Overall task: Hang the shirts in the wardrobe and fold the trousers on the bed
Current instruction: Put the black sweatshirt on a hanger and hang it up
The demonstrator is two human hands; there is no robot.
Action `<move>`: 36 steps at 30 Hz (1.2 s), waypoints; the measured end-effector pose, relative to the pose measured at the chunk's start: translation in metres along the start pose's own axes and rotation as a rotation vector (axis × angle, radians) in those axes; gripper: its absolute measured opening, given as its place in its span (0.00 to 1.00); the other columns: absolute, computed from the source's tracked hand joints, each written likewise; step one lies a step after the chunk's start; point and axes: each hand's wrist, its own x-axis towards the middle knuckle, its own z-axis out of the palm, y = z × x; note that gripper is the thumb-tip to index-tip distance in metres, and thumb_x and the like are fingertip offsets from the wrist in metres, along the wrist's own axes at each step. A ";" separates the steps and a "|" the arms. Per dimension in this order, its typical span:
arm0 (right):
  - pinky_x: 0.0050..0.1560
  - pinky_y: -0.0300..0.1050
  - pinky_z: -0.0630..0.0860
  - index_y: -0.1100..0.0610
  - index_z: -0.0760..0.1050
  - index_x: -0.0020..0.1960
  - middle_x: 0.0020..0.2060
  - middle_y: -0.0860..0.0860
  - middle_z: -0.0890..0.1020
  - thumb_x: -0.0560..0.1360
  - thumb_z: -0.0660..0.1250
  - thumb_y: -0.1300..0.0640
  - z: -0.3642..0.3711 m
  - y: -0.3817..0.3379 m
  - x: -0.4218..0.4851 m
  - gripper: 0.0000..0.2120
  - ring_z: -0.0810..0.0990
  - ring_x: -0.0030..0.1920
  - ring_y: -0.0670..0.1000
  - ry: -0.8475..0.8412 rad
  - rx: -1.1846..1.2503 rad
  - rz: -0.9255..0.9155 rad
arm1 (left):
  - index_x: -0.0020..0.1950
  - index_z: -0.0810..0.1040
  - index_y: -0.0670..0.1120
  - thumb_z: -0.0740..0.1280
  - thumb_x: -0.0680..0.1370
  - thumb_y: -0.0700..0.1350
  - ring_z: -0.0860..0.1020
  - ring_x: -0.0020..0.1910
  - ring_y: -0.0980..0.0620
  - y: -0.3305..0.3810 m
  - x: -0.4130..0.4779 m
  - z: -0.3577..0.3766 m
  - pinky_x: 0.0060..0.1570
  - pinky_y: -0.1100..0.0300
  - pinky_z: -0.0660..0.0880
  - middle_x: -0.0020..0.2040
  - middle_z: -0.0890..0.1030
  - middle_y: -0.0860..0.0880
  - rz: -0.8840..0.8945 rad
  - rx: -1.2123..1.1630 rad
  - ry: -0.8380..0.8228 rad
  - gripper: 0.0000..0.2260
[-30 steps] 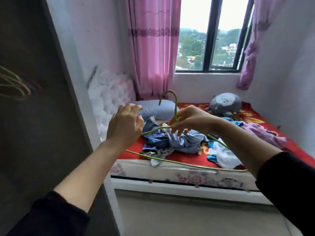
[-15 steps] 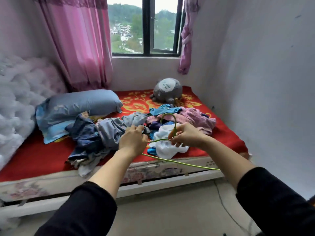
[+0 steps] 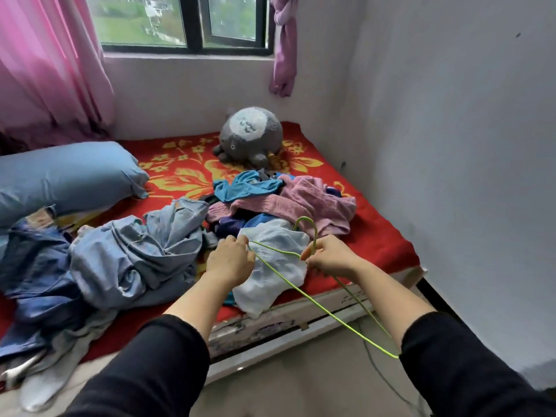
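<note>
Wire, thin and springy, makes the green hanger light but easily bent. Our left hand pinches its shoulder end with curled fingers, and our right hand grips the neck below the hook. Both are at lower centre of the frame, over a limp white garment on the bed. We'd lift that by its collar.

L hand: fingertips curl out of sight round green hanger corner, so we can't see the contact. R hand covers hanger neck, and R forearm hides part of its far arm. Pillow & denim heap run off left edge. Pink curtain & window are cut by top edge. Clothes behind white garment are tangled, so we can't tell shirts from trousers. Floor cable is blurry.
</note>
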 end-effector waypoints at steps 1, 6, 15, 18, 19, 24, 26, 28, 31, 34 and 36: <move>0.22 0.32 0.66 0.64 0.80 0.47 0.27 0.51 0.76 0.70 0.63 0.70 -0.003 0.001 0.017 0.09 0.71 0.20 0.41 0.013 0.012 0.013 | 0.65 0.69 0.46 0.56 0.79 0.49 0.69 0.63 0.42 -0.003 0.020 0.003 0.58 0.49 0.70 0.61 0.72 0.42 -0.001 0.009 -0.018 0.16; 0.22 0.31 0.66 0.62 0.80 0.47 0.28 0.52 0.75 0.70 0.61 0.71 -0.022 0.011 0.089 0.12 0.72 0.25 0.46 0.076 0.042 0.081 | 0.67 0.68 0.45 0.56 0.79 0.48 0.68 0.63 0.43 -0.004 0.100 0.022 0.56 0.49 0.69 0.63 0.71 0.43 -0.017 -0.033 -0.118 0.18; 0.31 0.37 0.69 0.60 0.82 0.47 0.28 0.49 0.75 0.73 0.62 0.68 -0.081 0.044 0.230 0.11 0.71 0.27 0.46 0.161 0.022 0.132 | 0.67 0.68 0.45 0.56 0.79 0.48 0.69 0.64 0.43 0.041 0.239 0.073 0.59 0.51 0.69 0.64 0.72 0.43 -0.023 -0.036 -0.175 0.17; 0.33 0.40 0.68 0.59 0.82 0.45 0.25 0.47 0.72 0.73 0.61 0.68 -0.103 0.062 0.289 0.12 0.69 0.27 0.46 0.179 0.058 0.129 | 0.65 0.69 0.45 0.56 0.79 0.47 0.68 0.63 0.44 0.061 0.292 0.096 0.55 0.50 0.69 0.63 0.71 0.43 -0.090 -0.096 -0.192 0.16; 0.34 0.40 0.69 0.58 0.82 0.44 0.24 0.46 0.72 0.72 0.61 0.68 -0.109 0.067 0.309 0.12 0.69 0.27 0.45 0.183 0.053 0.120 | 0.64 0.69 0.44 0.57 0.79 0.47 0.68 0.62 0.43 0.066 0.309 0.104 0.54 0.50 0.68 0.62 0.71 0.43 -0.120 -0.116 -0.192 0.15; 0.35 0.40 0.67 0.52 0.82 0.40 0.23 0.43 0.72 0.72 0.64 0.65 -0.141 0.090 0.409 0.12 0.70 0.28 0.41 0.138 0.046 0.095 | 0.69 0.68 0.44 0.57 0.79 0.46 0.68 0.64 0.41 0.084 0.392 0.138 0.59 0.49 0.68 0.66 0.69 0.41 -0.298 -0.190 -0.201 0.19; 0.35 0.39 0.66 0.50 0.81 0.38 0.24 0.41 0.74 0.71 0.64 0.65 -0.148 0.096 0.446 0.12 0.71 0.29 0.39 0.153 0.043 0.082 | 0.70 0.66 0.43 0.58 0.79 0.45 0.67 0.65 0.41 0.085 0.419 0.152 0.60 0.48 0.67 0.67 0.68 0.41 -0.349 -0.196 -0.201 0.19; 0.38 0.38 0.65 0.49 0.80 0.37 0.27 0.41 0.76 0.70 0.65 0.65 -0.149 0.102 0.479 0.12 0.74 0.32 0.41 0.176 0.033 0.066 | 0.69 0.66 0.43 0.58 0.78 0.45 0.67 0.64 0.40 0.081 0.443 0.165 0.60 0.48 0.67 0.67 0.68 0.40 -0.389 -0.189 -0.186 0.19; 0.43 0.42 0.69 0.51 0.80 0.39 0.34 0.46 0.78 0.71 0.65 0.62 -0.140 0.112 0.517 0.09 0.77 0.41 0.50 0.164 0.005 0.049 | 0.71 0.64 0.43 0.59 0.78 0.44 0.66 0.65 0.39 0.068 0.473 0.183 0.60 0.47 0.67 0.69 0.66 0.40 -0.438 -0.147 -0.157 0.21; 0.46 0.49 0.73 0.57 0.80 0.41 0.38 0.53 0.78 0.73 0.64 0.60 -0.127 0.123 0.542 0.07 0.77 0.44 0.57 0.165 -0.046 0.003 | 0.74 0.59 0.43 0.59 0.78 0.43 0.62 0.68 0.40 0.053 0.504 0.196 0.62 0.45 0.67 0.73 0.61 0.42 -0.460 -0.038 -0.130 0.25; 0.48 0.54 0.74 0.60 0.79 0.41 0.40 0.56 0.79 0.74 0.64 0.60 -0.119 0.131 0.553 0.06 0.77 0.44 0.60 0.169 -0.044 -0.020 | 0.76 0.54 0.42 0.59 0.78 0.42 0.57 0.72 0.42 0.041 0.526 0.204 0.64 0.46 0.65 0.76 0.55 0.43 -0.449 0.073 -0.135 0.28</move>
